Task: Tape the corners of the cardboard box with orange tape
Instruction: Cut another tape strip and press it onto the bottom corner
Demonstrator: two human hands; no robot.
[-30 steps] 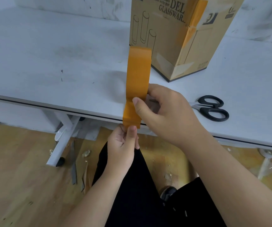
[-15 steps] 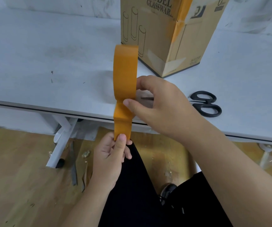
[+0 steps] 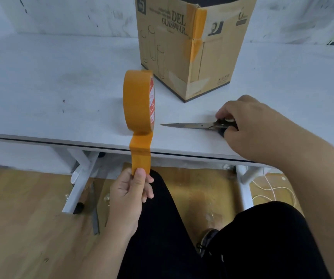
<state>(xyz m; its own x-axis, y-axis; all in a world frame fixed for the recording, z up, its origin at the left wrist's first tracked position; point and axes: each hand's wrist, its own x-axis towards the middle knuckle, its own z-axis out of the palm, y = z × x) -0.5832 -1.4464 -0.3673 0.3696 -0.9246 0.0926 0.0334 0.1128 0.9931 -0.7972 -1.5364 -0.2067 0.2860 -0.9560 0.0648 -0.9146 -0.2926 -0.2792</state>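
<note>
Left hand point(image 3: 130, 195) pinches orange tape strip point(image 3: 141, 156) below roll point(image 3: 139, 101); right hand point(image 3: 240, 121) grips scissors point(image 3: 194, 125) right of roll, blades pointing at it; strip vertical.

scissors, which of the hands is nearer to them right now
Right. The right hand is on the scissors, fingers curled at the handles on the table. The left hand is below the table edge, pinching the tape strip.

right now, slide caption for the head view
Left hand pinches tape pulled from roll; right hand grips scissors.
</note>
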